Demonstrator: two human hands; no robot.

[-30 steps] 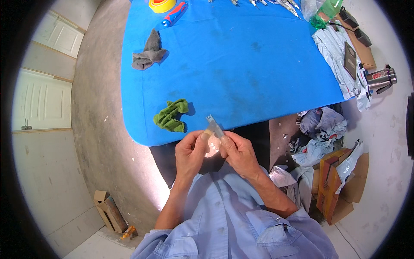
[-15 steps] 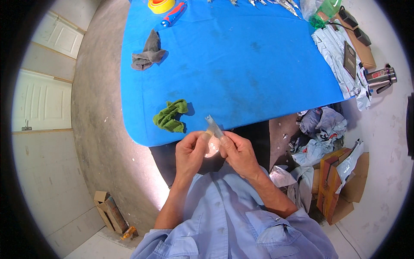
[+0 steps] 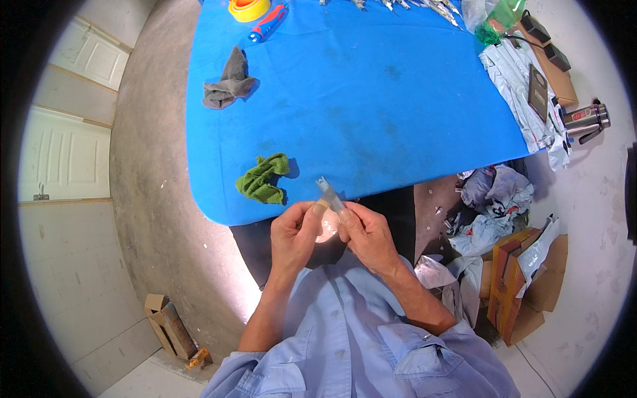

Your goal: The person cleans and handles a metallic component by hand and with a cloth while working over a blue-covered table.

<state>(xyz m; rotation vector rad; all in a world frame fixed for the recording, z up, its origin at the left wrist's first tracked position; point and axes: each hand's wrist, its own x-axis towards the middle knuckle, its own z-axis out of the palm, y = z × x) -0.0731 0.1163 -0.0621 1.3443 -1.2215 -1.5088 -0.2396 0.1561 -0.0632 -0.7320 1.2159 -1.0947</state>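
Just off the table's near edge, my left hand (image 3: pixel 292 232) and my right hand (image 3: pixel 366 234) are close together, both with fingers pinched. Between them is a narrow translucent grey strip (image 3: pixel 330 192) with a notched tip, slanting up toward the table. My right thumb and fingers grip its lower end. My left thumb presses beside it, where a small yellowish bit shows; what that bit is I cannot make out. A green cloth (image 3: pixel 263 180) lies crumpled on the blue-covered table (image 3: pixel 332 113), ahead and left of my hands.
Farther off on the table are a grey cloth (image 3: pixel 230 79), a red-and-blue handled tool (image 3: pixel 268 23) and a yellow tape roll (image 3: pixel 249 8). To the right are grey plastic bags (image 3: pixel 514 86), a phone (image 3: pixel 538 93), a steel flask (image 3: pixel 585 121) and an opened cardboard box (image 3: pixel 517 282).
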